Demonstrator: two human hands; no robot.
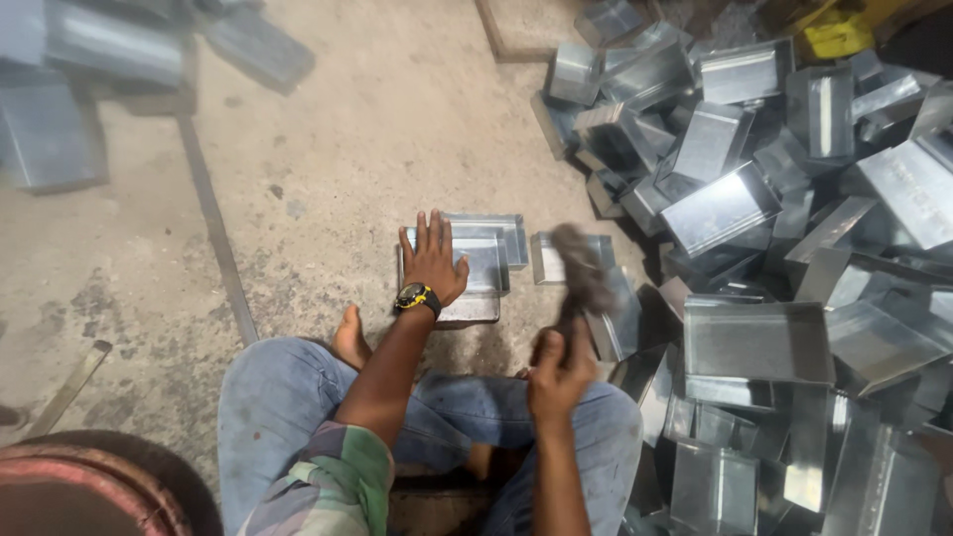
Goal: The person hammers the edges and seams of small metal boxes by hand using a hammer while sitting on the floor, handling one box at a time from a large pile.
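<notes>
On the far left I see blurred grey metal trays [60, 89] lying on the concrete floor [328, 129], and I cannot tell whether anything is inside them. At the bottom left corner there is the rim of a rusty round drum [89, 486]. A thin metal strip [213, 213] runs along the floor, and between it and the middle of the view the floor gives wide open room.

In the middle, a small stack of shallow tin trays [476, 263] lies flat on the floor, just in front of my knees in blue jeans. The trays sit one in another, a little shifted, and I see nothing in them. My left hand [434, 260], with a black and yellow watch [417, 296] on the wrist, lies flat on the top tray with the fingers spread; its grip is open and only presses down.

My right hand [558, 372] has its grip closed on the handle of a hammer [581, 278], whose head is blurred above another small tray [556, 256] just beside the stack.

To the right a big heap of the same metal trays [774, 248] fills the view up to the edge, many tilted, the visible ones hollow. It comes very close to my right knee, so on that side little room remains.
</notes>
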